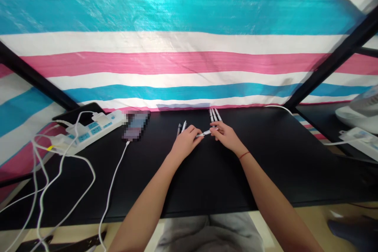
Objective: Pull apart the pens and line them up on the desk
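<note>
Between my hands, just above the black tabletop, is a slim white pen [207,132] with a dark section. My left hand [186,141] pinches its left end between thumb and fingers. Closed around its right end are the fingers of my right hand [225,135]. I cannot tell whether the pen is whole or in two parts. Beyond my right hand lie several white pens [215,115] side by side, their near ends partly hidden by the fingers. Just past my left hand lie a dark pen [178,128] and a white pen [184,125].
A phone [136,126] with a charging cable [114,183] lies to the left on the black table [212,189]. Farther left are a white power strip [94,130] and tangled white cords [60,165]. A striped sheet [189,63] hangs behind the table.
</note>
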Motion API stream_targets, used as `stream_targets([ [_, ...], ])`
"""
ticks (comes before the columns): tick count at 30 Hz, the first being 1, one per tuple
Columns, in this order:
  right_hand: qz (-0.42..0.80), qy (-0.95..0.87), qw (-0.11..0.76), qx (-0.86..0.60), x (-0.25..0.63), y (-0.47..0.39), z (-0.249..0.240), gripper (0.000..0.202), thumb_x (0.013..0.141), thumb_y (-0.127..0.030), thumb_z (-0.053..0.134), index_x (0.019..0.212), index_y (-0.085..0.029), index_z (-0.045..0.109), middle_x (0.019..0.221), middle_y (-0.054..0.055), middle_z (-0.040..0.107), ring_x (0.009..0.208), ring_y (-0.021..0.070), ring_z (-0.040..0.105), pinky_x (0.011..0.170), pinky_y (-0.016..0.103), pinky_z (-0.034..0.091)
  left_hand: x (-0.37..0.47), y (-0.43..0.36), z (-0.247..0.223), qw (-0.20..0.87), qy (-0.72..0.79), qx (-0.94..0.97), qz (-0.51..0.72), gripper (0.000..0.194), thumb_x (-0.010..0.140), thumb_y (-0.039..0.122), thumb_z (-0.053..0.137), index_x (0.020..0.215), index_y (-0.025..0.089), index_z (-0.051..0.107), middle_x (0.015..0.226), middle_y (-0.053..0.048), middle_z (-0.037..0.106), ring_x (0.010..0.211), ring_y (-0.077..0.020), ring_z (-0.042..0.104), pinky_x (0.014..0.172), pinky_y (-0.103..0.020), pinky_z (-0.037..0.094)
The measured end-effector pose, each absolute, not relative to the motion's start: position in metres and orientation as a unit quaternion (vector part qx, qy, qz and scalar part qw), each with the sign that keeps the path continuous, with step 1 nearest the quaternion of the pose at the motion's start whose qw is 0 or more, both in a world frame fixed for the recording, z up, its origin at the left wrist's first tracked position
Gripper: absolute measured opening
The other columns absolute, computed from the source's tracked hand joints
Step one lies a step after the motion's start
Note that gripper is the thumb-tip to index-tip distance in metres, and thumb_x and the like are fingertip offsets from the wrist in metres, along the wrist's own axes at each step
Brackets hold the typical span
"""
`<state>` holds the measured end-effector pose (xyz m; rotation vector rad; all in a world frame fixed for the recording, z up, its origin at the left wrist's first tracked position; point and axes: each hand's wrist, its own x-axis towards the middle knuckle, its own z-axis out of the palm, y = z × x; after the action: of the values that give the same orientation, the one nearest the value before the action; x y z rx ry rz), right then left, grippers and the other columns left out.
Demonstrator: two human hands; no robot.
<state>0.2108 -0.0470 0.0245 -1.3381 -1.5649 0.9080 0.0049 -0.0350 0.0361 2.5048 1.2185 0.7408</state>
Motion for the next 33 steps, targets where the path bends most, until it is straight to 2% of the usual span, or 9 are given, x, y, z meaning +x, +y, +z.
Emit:
stream_targets([
  [4, 0.403, -0.596, 0.456, -0.524, 0.212, -0.047, 0.027, 0.034, 0.079, -0.050, 0.058, 0.082, -0.017, 0.062, 0.063, 0.001, 0.060, 0.051, 0.0115, 0.054, 0.049, 0.023, 0.044, 0.005, -0.034, 0.033, 0.135, 0.437, 0.852, 0.255, 0.025, 0.090, 0.038, 0.046, 0.106, 0.025, 0.059, 0.101, -0.004, 0.057, 0.086, -0.0165, 0.058, 0.079, -0.027, 0.045],
  [8, 0.425, -0.560, 0.484, -0.522, 0.217, -0.045, 0.029, 0.036, 0.080, -0.051, 0.058, 0.085, -0.016, 0.062, 0.063, 0.002, 0.060, 0.049, 0.0107, 0.053, 0.046, 0.023, 0.043, 0.004, -0.030, 0.028, 0.147, 0.439, 0.849, 0.252, 0.027, 0.094, 0.033, 0.037, 0.105, 0.022, 0.059, 0.093, -0.006, 0.061, 0.090, -0.0202, 0.058, 0.084, -0.033, 0.044],
  [12, 0.457, -0.567, 0.460, -0.509, 0.220, -0.044, 0.029, 0.037, 0.079, -0.051, 0.058, 0.089, -0.015, 0.062, 0.067, 0.003, 0.062, 0.052, 0.0110, 0.054, 0.048, 0.024, 0.046, 0.005, -0.028, 0.027, 0.127, 0.441, 0.854, 0.248, 0.030, 0.095, 0.029, 0.031, 0.097, 0.019, 0.059, 0.088, -0.007, 0.061, 0.088, -0.0216, 0.057, 0.085, -0.035, 0.043],
  [20, 0.411, -0.587, 0.487, -0.499, 0.220, -0.043, 0.027, 0.034, 0.079, -0.048, 0.059, 0.090, -0.016, 0.062, 0.066, 0.002, 0.060, 0.057, 0.0137, 0.056, 0.054, 0.028, 0.049, 0.009, -0.030, 0.029, 0.148, 0.451, 0.841, 0.258, 0.025, 0.092, 0.025, 0.035, 0.086, 0.020, 0.059, 0.081, -0.006, 0.062, 0.083, -0.0217, 0.059, 0.082, -0.034, 0.044],
  [26, 0.400, -0.597, 0.516, -0.466, 0.218, -0.046, 0.029, 0.030, 0.079, -0.045, 0.062, 0.094, -0.018, 0.060, 0.072, 0.001, 0.060, 0.066, 0.0152, 0.061, 0.069, 0.033, 0.054, 0.008, -0.029, 0.031, 0.203, 0.455, 0.823, 0.271, 0.031, 0.093, 0.027, 0.031, 0.082, 0.021, 0.058, 0.076, -0.004, 0.061, 0.076, -0.0203, 0.059, 0.077, -0.033, 0.045],
  [29, 0.426, -0.567, 0.514, -0.482, 0.218, -0.046, 0.030, 0.038, 0.080, -0.050, 0.058, 0.101, -0.019, 0.057, 0.069, 0.000, 0.061, 0.058, 0.0135, 0.058, 0.057, 0.029, 0.053, 0.008, -0.030, 0.032, 0.201, 0.441, 0.829, 0.281, 0.032, 0.094, 0.028, 0.030, 0.086, 0.020, 0.060, 0.082, -0.005, 0.062, 0.081, -0.0204, 0.059, 0.080, -0.034, 0.045],
  [33, 0.456, -0.533, 0.510, -0.498, 0.222, -0.043, 0.029, 0.036, 0.078, -0.053, 0.059, 0.082, -0.017, 0.058, 0.061, 0.000, 0.060, 0.049, 0.0109, 0.054, 0.048, 0.025, 0.048, 0.007, -0.029, 0.030, 0.214, 0.429, 0.823, 0.303, 0.030, 0.093, 0.033, 0.037, 0.105, 0.019, 0.061, 0.093, -0.007, 0.064, 0.092, -0.0207, 0.059, 0.089, -0.035, 0.043],
])
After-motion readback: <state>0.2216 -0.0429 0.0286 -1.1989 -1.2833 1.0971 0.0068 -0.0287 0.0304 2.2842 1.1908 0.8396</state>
